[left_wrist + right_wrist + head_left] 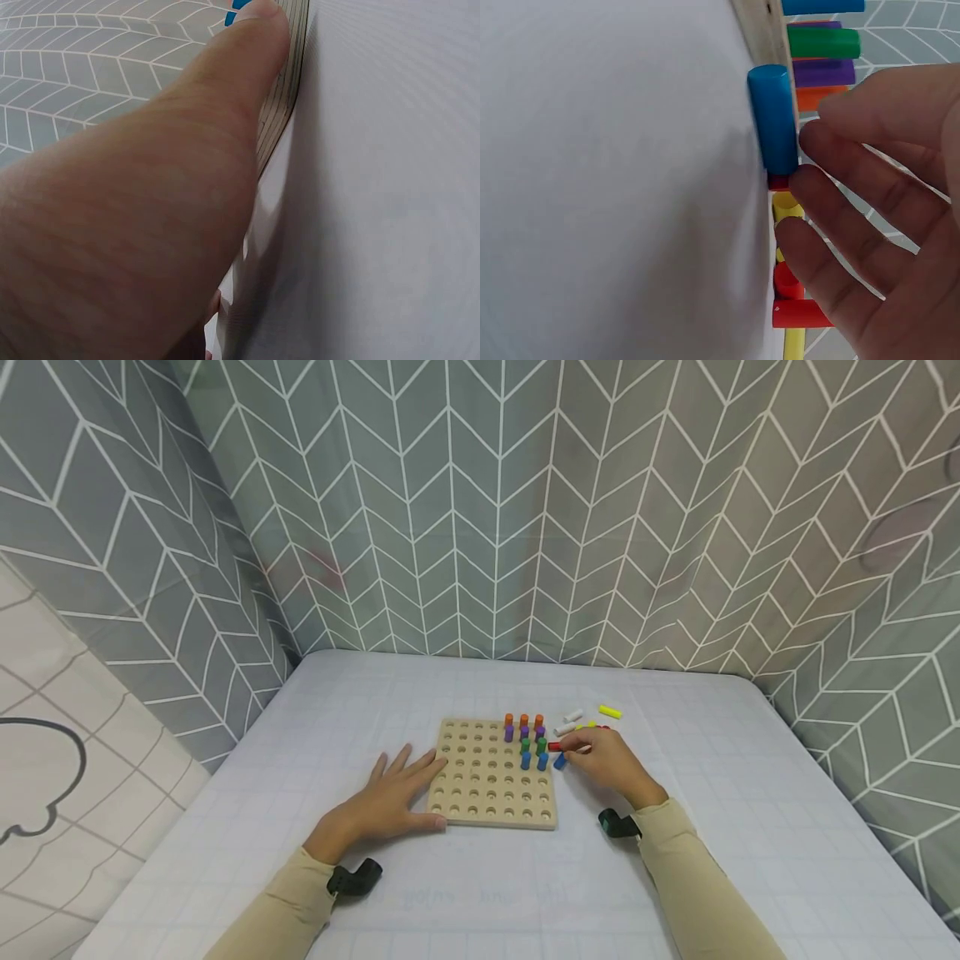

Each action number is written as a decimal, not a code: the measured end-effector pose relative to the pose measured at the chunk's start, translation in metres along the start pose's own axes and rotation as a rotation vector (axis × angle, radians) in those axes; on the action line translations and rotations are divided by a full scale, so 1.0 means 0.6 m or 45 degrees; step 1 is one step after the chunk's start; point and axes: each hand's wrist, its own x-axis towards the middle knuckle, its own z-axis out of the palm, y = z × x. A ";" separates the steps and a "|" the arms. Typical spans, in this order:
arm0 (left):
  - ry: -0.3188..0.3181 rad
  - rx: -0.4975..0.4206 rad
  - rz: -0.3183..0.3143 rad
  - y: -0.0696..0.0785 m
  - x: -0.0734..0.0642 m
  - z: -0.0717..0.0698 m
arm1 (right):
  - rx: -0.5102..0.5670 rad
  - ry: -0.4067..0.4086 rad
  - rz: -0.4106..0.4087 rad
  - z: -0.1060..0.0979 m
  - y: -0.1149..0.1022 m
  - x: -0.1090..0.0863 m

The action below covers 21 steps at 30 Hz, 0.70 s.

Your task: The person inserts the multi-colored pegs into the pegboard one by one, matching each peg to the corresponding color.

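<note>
A wooden pegboard (491, 818) with rows of round holes lies on the table. Orange (524, 720), purple (524, 732), green (525, 746) and blue pegs (526, 762) stand in its upper right part. My left hand (386, 802) lies with spread fingers at the board's left side, its thumb (259, 30) along the near left corner. At the right edge, my right hand (606, 762) reaches over loose pegs with relaxed fingers. A loose blue peg (774, 120) is by its fingertips, with a red peg (778, 182) just behind; nothing shows between thumb and index finger.
Beyond the right hand, white pegs (565, 728) and a yellow peg (611, 712) lie loose on the white-covered table (465, 902). More red (802, 313) and yellow pegs (787, 206) lie under the right fingers. A patterned curtain (480, 527) hangs behind the table.
</note>
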 end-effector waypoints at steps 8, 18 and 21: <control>-0.003 0.012 0.009 -0.002 0.002 0.001 | -0.089 -0.024 -0.064 0.003 0.002 0.002; -0.018 0.005 -0.010 0.000 0.000 0.002 | -0.250 -0.076 -0.028 0.002 0.002 -0.009; -0.015 0.008 -0.007 -0.001 0.001 0.001 | -0.269 -0.071 -0.013 0.001 0.003 -0.010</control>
